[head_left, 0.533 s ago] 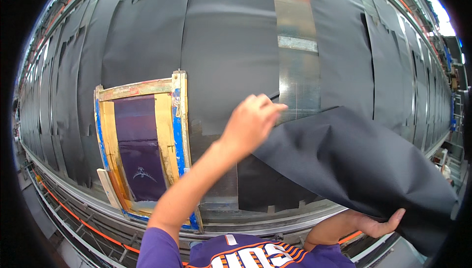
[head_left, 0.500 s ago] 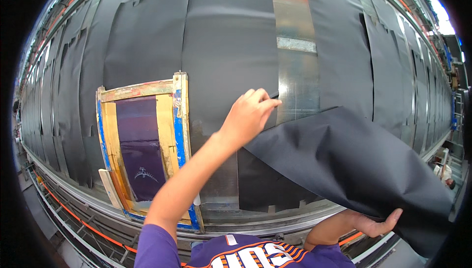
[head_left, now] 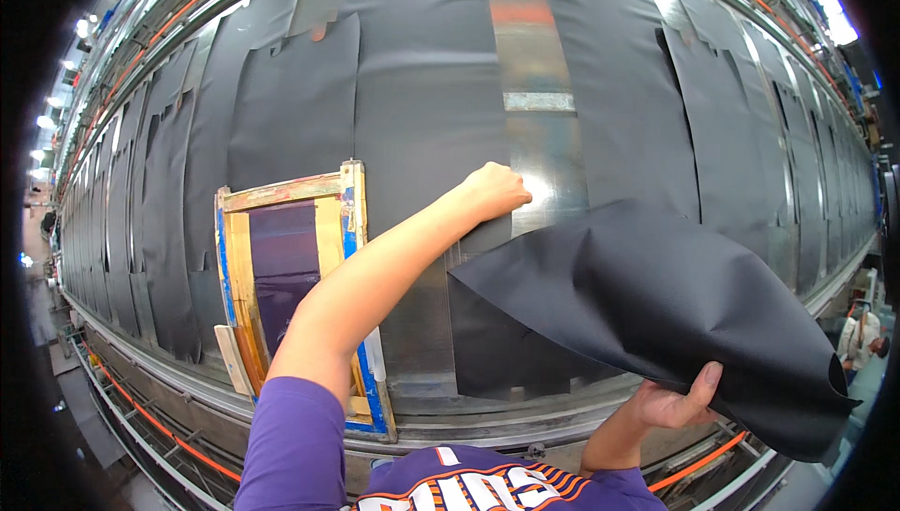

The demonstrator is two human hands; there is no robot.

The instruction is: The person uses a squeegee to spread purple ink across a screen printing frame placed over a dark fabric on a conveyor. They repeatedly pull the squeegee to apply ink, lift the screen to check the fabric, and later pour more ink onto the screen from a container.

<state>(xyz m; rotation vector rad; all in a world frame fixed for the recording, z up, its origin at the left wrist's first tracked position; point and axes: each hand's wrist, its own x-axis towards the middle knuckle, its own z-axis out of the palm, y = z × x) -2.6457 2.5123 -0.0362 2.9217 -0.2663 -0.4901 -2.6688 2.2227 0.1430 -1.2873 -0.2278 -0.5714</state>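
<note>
My right hand (head_left: pixel 677 405) grips the lower edge of a large black sheet (head_left: pixel 637 286), thumb on top. The sheet bows upward and its loose corner points left, over another dark sheet (head_left: pixel 506 347) lying flat on the long table. My left hand (head_left: pixel 500 191), arm stretched forward, is closed low over the table, next to a bare shiny strip (head_left: pixel 548 159). Whatever its fingers hold, if anything, is hidden. Left of that arm lies a wooden screen-printing frame (head_left: pixel 281 190) with blue edges and a dark purple mesh (head_left: pixel 286 248); my forearm and sleeve cover part of it.
Several black sheets (head_left: pixel 427 89) lie side by side along the table, some with notched or curled edges. A metal rail (head_left: pixel 441 425) runs along the near edge, with an orange line (head_left: pixel 169 427) below it. Another person (head_left: pixel 858 338) is at the far right.
My left hand has turned over, its fingers now curled out of sight. My right hand has drawn left and up with the sheet, which bulges more. The view has shifted slightly.
</note>
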